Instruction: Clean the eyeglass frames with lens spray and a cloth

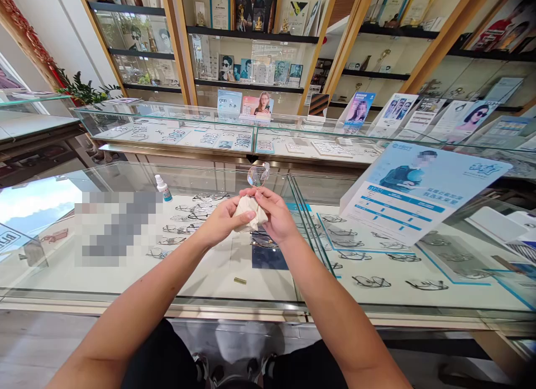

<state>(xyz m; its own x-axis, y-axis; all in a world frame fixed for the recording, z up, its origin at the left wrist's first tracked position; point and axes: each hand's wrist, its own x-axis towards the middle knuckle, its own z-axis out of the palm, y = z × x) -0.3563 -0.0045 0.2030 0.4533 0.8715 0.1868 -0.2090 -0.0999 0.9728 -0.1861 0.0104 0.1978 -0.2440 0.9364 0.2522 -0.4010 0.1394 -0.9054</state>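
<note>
Both hands meet above the glass counter in the middle of the head view. My left hand (228, 219) is closed on a crumpled pale cloth (250, 213), its thumb lying across the front. On the cloth's right side, my right hand (274, 210) is closed, with its fingers at the lower end of a pair of eyeglasses (257, 176). One round thin-rimmed lens sticks up above the fingers; the rest of the glasses is hidden by the hands and cloth.
A white spray bottle (163, 189) stands on the counter to the left. A large blue and white sign (419, 188) leans at the right. Rows of eyeglasses (371, 281) lie under the counter glass (201, 291). Farther back runs another display case (188, 135).
</note>
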